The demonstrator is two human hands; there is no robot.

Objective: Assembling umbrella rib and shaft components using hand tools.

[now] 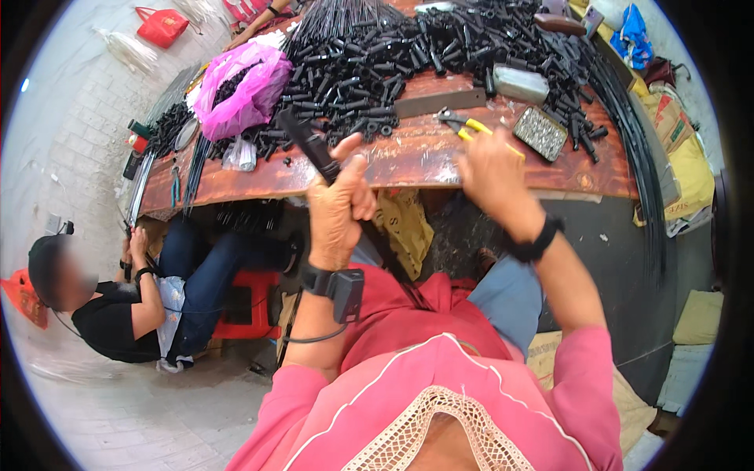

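My left hand (pixel 339 208) is closed around a long black rod (pixel 310 145) with thicker tube-like black parts at its upper end. The rod slants down past the table edge toward my lap. My right hand (pixel 493 173) is over a pair of pliers (pixel 475 125) with yellow handles at the table's near edge, its fingers bent around the handles and slightly blurred. Close by on the right stands a rectangular tin (pixel 540 133) full of small metallic bits. A flat dark metal bar (pixel 440 103) lies just behind the pliers.
Black tubular pieces (pixel 345 86) are heaped across the brown table (pixel 424 149). A pink plastic bag (pixel 243 90) sits at left, a clear-wrapped block (pixel 521 84) behind the tin. Long black rods (pixel 648 180) overhang the right edge. Another person (pixel 118 298) sits at left; another's arm (pixel 255 25) shows at the far side.
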